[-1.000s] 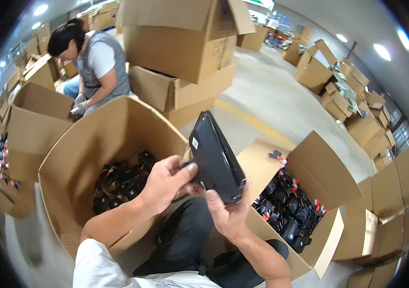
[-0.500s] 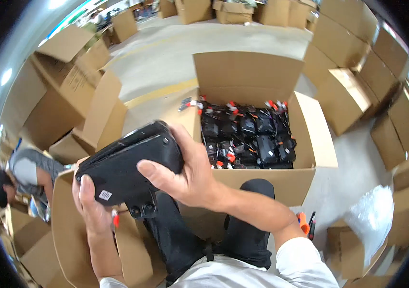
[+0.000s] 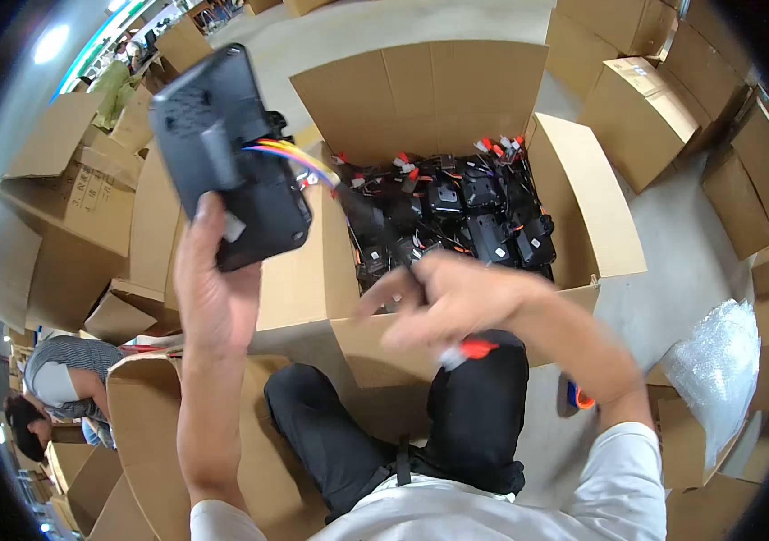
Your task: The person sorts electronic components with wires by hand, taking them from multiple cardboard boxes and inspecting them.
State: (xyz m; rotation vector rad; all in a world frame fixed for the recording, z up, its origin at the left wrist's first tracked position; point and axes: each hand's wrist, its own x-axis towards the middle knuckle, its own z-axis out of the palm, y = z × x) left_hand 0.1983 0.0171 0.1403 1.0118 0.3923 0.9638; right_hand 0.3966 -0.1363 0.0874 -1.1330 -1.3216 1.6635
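Grey floor (image 3: 466,20); left hand (image 3: 219,302) holds a device (image 3: 263,212), right hand (image 3: 479,293) (blurred) seemingly its cable (image 3: 311,163).

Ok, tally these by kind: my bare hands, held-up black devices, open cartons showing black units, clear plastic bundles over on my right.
Bare hands: 2 (left hand, right hand)
Held-up black device: 1
Open carton showing black units: 1
Clear plastic bundle: 1
Total: 5
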